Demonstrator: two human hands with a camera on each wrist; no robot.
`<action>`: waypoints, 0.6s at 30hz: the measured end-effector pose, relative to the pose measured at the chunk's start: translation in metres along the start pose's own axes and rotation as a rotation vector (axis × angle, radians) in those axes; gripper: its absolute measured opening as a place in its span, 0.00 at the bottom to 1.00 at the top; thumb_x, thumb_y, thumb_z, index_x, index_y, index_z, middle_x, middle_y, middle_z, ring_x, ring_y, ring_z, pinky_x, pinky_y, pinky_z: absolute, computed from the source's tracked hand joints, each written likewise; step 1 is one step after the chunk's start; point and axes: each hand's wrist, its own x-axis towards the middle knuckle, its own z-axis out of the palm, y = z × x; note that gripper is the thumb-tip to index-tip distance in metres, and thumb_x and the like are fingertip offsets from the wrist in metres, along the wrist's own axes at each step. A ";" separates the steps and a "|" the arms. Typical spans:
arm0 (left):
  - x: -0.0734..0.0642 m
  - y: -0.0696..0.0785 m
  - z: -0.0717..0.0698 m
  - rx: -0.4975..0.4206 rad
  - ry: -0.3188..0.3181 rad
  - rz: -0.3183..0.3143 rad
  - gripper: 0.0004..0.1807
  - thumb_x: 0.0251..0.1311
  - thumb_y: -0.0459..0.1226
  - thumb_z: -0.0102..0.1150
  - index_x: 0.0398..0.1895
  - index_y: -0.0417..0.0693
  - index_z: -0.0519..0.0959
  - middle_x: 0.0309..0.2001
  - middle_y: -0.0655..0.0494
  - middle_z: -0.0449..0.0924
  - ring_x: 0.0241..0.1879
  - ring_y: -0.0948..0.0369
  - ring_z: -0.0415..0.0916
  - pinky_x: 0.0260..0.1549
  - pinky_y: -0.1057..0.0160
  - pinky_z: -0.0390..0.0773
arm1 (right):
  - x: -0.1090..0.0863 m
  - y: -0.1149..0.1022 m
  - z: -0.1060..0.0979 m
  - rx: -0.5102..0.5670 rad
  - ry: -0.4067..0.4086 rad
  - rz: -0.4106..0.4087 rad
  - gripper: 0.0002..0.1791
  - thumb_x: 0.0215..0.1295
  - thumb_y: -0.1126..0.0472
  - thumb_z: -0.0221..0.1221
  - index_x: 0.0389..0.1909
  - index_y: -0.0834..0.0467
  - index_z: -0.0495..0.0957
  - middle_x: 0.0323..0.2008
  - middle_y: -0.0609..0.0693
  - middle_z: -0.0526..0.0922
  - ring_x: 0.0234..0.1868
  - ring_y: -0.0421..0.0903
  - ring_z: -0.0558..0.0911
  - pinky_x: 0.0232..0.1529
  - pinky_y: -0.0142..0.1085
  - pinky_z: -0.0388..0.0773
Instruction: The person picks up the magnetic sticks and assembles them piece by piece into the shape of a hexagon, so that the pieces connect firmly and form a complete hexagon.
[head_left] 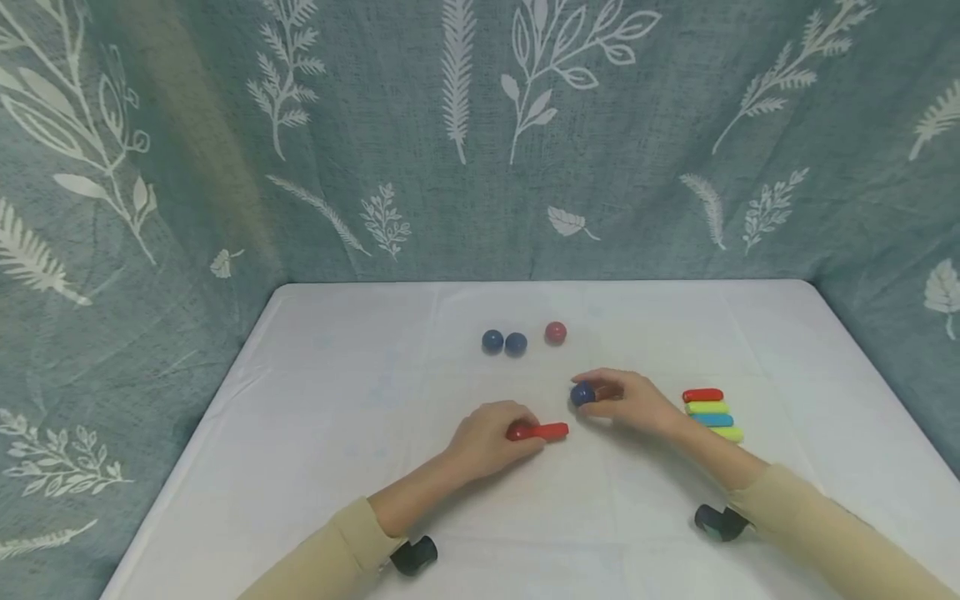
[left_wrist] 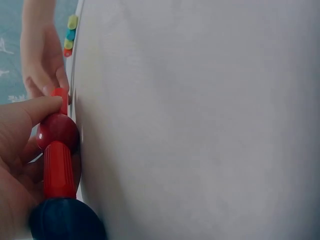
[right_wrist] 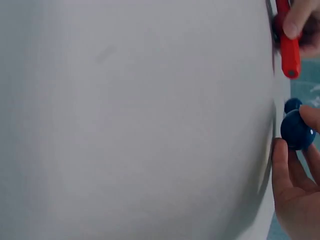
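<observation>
Left of four loose rods (head_left: 711, 420), left hand (head_left: 487, 437) grips joined chain (left_wrist: 58, 170); right hand (head_left: 632, 405) pinches separate ball (head_left: 582, 394); three balls (head_left: 516, 343) lie unattached.

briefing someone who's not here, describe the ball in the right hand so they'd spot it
On the white table, find the right hand. It pinches the dark blue ball, whereas the two blue balls farther back lie loose.

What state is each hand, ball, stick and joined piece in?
Left hand: grips joined piece
Right hand: pinches single blue ball
Joined piece: red sticks either side of red ball, blue ball at one end
Single blue ball: held, no stick visible
Two blue balls: loose, close together
Far red ball: loose
Four sticks: side by side, loose
</observation>
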 end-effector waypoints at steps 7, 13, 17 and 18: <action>-0.003 -0.006 -0.001 -0.001 0.028 0.014 0.11 0.55 0.42 0.70 0.39 0.49 0.84 0.35 0.59 0.83 0.33 0.64 0.74 0.35 0.66 0.73 | -0.013 0.002 0.011 -0.014 -0.055 -0.048 0.23 0.59 0.55 0.67 0.56 0.52 0.78 0.50 0.49 0.81 0.53 0.52 0.79 0.51 0.46 0.78; -0.004 -0.008 -0.002 0.014 0.029 0.001 0.11 0.56 0.44 0.69 0.40 0.50 0.84 0.34 0.60 0.82 0.32 0.65 0.73 0.33 0.66 0.72 | -0.015 -0.001 0.017 -0.001 -0.071 -0.095 0.22 0.58 0.58 0.68 0.54 0.56 0.79 0.48 0.52 0.83 0.50 0.52 0.81 0.50 0.44 0.79; -0.004 -0.010 -0.002 0.021 0.017 -0.014 0.12 0.57 0.45 0.68 0.40 0.51 0.84 0.34 0.61 0.82 0.32 0.65 0.72 0.33 0.66 0.72 | -0.014 -0.002 0.021 0.003 -0.063 -0.095 0.21 0.58 0.59 0.69 0.53 0.56 0.79 0.47 0.52 0.83 0.47 0.50 0.82 0.49 0.42 0.79; -0.004 -0.010 -0.003 0.022 0.015 -0.015 0.11 0.57 0.45 0.68 0.40 0.51 0.84 0.35 0.60 0.82 0.32 0.64 0.72 0.33 0.66 0.72 | -0.013 -0.002 0.022 0.003 -0.062 -0.094 0.22 0.58 0.59 0.69 0.53 0.56 0.79 0.47 0.52 0.83 0.47 0.49 0.83 0.48 0.41 0.79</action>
